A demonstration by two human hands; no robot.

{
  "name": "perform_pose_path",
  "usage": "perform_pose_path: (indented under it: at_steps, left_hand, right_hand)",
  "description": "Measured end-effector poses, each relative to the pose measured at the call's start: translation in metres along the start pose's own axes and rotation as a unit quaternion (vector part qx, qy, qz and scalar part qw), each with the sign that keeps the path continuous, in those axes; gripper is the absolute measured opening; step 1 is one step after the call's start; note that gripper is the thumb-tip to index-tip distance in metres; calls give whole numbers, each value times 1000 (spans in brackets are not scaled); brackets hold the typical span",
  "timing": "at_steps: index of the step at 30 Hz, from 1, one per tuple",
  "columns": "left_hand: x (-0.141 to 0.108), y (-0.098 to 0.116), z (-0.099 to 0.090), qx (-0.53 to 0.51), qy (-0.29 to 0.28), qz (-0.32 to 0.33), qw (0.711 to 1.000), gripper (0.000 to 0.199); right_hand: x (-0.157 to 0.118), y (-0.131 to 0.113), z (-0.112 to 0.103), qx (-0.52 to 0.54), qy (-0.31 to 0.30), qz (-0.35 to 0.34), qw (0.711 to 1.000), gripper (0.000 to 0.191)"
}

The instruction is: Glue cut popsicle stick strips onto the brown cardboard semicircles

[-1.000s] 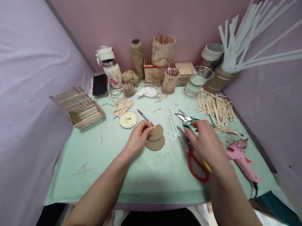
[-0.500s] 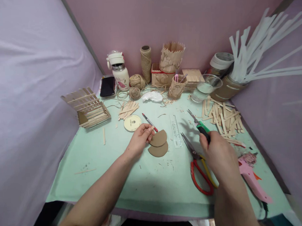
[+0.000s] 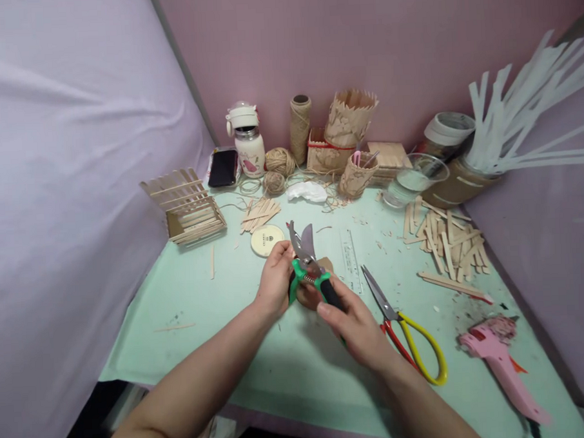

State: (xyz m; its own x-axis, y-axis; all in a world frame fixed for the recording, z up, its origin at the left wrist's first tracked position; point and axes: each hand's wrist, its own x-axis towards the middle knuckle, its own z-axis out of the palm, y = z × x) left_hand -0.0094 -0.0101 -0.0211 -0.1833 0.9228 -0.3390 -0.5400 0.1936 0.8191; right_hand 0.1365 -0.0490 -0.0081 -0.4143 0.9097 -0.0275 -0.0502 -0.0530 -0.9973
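My right hand (image 3: 352, 320) holds green-and-black pruning shears (image 3: 307, 260) by one handle, their blades spread apart and pointing away from me. Close to the other handle, my left hand (image 3: 275, 278) is closed in a pinch; what lies between its fingers is mostly hidden behind the shears. Brown cardboard pieces (image 3: 325, 265) lie under the shears, largely covered. A round cream disc (image 3: 266, 240) sits just beyond my left hand. To the right are a clear ruler (image 3: 352, 261) and large scissors (image 3: 407, 330) with red and yellow handles.
A pink glue gun (image 3: 504, 365) and piled wooden sticks (image 3: 450, 241) are at the right. A stick-built rack (image 3: 195, 217) stands at the left. Along the back are a white bottle (image 3: 250, 150), twine balls (image 3: 280, 161), a clear cup (image 3: 416, 178) and a stick-covered holder (image 3: 358, 176).
My right hand has brought the shears left, over the cardboard and beside my left hand, and their blades have opened. The view has shifted a little.
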Motion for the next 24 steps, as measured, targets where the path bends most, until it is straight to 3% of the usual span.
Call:
perform_pose_path:
  at_steps: [2,6,11,16,19,24]
  left_hand:
    - [-1,-2,0,-16,2,-25,1000,22]
    - [-4,-5,-1,-30,-1,-14,999,24]
    - [-10,-7,3,-16,-11,-20,1000,27]
    - [-5,-5,2,35,13,86,996,19]
    - [-2,-2,-3,63,6,112,992,15]
    - [-4,0,-6,122,-34,138,982,8]
  right_hand:
    - [-1,7,8,34,-9,21,999,51]
    - [-5,19,13,73,-29,31,996,52]
    - [-9,23,12,34,6,6,999,50]
    - [-4,13,-1,-138,87,-72,984,60]
    - [0,13,-7,-259,95,-105,955,54]
    - [3,22,-7,-402,118,-119,900,61]
